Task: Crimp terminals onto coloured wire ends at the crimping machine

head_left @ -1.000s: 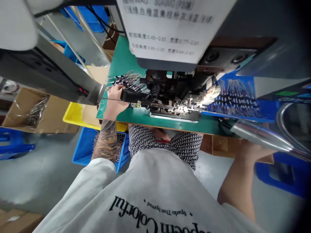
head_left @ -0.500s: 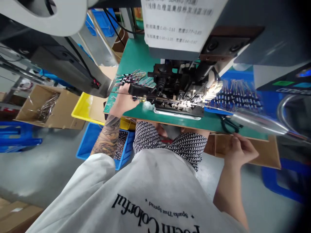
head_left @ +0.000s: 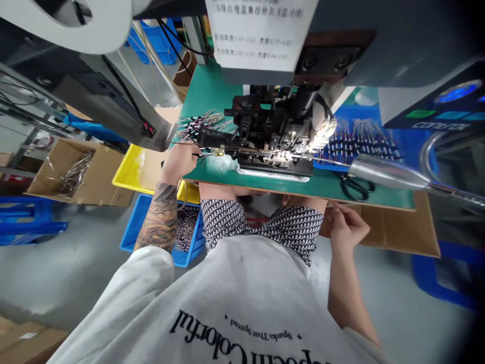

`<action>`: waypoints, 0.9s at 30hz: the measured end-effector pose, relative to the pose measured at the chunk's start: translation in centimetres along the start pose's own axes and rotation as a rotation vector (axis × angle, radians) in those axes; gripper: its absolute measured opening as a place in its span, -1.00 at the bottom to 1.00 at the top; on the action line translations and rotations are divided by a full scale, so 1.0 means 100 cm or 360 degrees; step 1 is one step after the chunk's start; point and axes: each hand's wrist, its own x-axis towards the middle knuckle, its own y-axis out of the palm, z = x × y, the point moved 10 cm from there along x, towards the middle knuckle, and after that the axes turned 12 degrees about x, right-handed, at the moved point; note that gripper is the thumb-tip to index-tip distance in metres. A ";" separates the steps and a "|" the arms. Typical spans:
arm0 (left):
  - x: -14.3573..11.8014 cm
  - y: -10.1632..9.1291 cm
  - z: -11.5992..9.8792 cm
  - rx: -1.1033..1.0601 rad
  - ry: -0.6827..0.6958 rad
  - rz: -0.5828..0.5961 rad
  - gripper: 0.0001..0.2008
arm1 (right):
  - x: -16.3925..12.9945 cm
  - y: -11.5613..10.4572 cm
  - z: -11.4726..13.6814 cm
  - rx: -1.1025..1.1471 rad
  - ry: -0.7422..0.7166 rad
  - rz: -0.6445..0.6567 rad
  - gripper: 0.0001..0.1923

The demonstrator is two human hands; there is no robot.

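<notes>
My left hand (head_left: 181, 161) is closed at the left side of the bench, its fingers around a small wire harness (head_left: 204, 153) with a black band. The thin wires reach toward the crimping machine (head_left: 265, 146), whose lit work area lies to the right. Behind that hand, a pile of similar wire harnesses (head_left: 208, 121) rests on the green bench top (head_left: 215, 174). My right hand (head_left: 347, 226) is at the front bench edge, thumb and forefinger drawn together; anything between them is too small to make out. Black-handled scissors (head_left: 356, 189) lie just beyond it.
A blue tray (head_left: 407, 146) of banded harnesses stands at right, behind a metal lamp arm (head_left: 390, 169). Left of the bench are a yellow tray (head_left: 127, 167), a blue bin (head_left: 136, 222) of small parts and a cardboard box (head_left: 102, 177). Another carton (head_left: 401, 222) sits below right.
My left hand has drawn back slightly to the left and down with the harness. My right hand has shifted left along the bench edge. The camera view has shifted a little.
</notes>
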 end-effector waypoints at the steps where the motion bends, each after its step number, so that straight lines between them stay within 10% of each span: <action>1: -0.001 0.001 0.001 -0.0002 -0.0018 -0.0016 -0.67 | -0.002 0.005 0.001 0.0006 0.0007 0.0026 -0.68; 4: -0.011 0.000 0.001 -0.0011 -0.0068 -0.0111 -0.70 | -0.012 0.027 0.014 -0.0053 -0.0029 0.0165 -0.69; 10: -0.046 -0.015 -0.001 -0.0035 -0.0040 -0.0462 -0.74 | -0.066 0.131 0.043 -0.0481 -0.0262 0.1210 -0.48; 18: -0.109 -0.041 -0.008 -0.0786 -0.0192 -0.0818 -0.84 | -0.072 0.149 0.058 -0.0518 -0.0593 0.1183 -0.70; 22: -0.116 -0.044 -0.073 -0.1466 -0.0225 -0.0560 -0.95 | -0.065 0.147 0.063 -0.0310 -0.0379 0.0988 -0.80; 27: -0.088 -0.001 -0.192 -0.2556 -0.0215 0.0253 -0.74 | -0.067 0.176 0.075 0.0180 0.0220 0.0960 -0.56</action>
